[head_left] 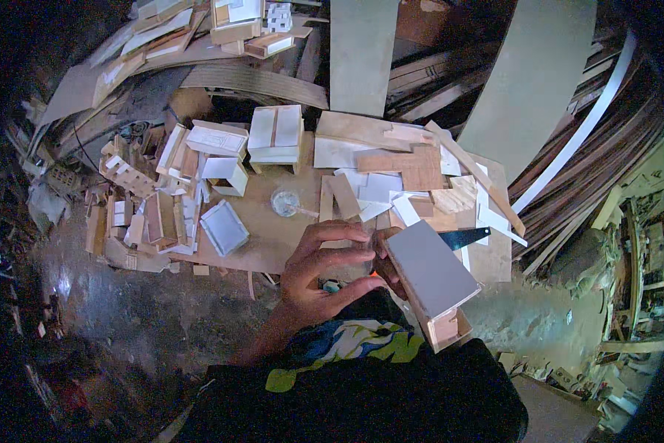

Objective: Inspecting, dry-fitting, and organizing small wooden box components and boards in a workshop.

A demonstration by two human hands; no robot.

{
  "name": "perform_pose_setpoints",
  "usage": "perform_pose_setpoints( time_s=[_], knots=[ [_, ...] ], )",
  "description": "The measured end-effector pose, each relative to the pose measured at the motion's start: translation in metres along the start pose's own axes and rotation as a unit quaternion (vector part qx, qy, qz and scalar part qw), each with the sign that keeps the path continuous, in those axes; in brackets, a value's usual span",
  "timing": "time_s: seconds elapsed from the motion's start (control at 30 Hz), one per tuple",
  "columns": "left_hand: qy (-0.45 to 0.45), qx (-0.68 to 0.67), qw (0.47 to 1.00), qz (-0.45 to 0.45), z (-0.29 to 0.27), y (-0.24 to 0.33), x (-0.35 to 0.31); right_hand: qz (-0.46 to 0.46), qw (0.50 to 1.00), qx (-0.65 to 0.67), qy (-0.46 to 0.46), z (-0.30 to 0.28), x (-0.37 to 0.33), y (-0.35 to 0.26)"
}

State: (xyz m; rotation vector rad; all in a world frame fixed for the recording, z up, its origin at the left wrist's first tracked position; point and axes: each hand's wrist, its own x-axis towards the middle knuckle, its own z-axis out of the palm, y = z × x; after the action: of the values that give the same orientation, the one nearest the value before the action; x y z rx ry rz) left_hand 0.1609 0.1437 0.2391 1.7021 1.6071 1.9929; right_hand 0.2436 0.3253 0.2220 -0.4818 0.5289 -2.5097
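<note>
Two hands: at one grey-topped box [431,277], held above the lap, near the worktop [273,236] edge.
Left hand [321,269]: fingers curled, tips pressing the box's left end.
Right hand [388,267]: mostly hidden behind the box; grip cannot be told.
Worktop: wood offcuts, small boxes, a clear round lid [284,201].
Saw [465,238]: just beyond the box.
</note>
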Motion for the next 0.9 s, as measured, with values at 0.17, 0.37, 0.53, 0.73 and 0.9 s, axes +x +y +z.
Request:
perform_pose_setpoints(
  time_s=[0.17,0.37,0.53,0.73,0.9],
  knots=[
    [0.028,-0.007,0.997,-0.078,0.006,-0.005,-0.005,0.009,1.0,-0.005,-0.027,0.015,0.005,-0.006],
    [-0.078,0.089,0.993,-0.017,0.004,-0.005,0.005,-0.008,1.0,-0.01,-0.027,0.01,-0.003,-0.004],
    [-0.075,0.111,0.99,0.033,0.012,-0.004,0.008,-0.049,0.998,-0.023,0.017,-0.001,-0.008,0.015],
    [-0.077,0.142,0.985,0.054,0.008,-0.01,0.006,-0.097,0.992,-0.037,0.065,-0.025,-0.003,0.016],
    [-0.074,0.134,0.988,0.02,0.008,-0.022,0.007,-0.145,0.981,-0.054,0.12,-0.036,-0.005,0.031]
  ],
)
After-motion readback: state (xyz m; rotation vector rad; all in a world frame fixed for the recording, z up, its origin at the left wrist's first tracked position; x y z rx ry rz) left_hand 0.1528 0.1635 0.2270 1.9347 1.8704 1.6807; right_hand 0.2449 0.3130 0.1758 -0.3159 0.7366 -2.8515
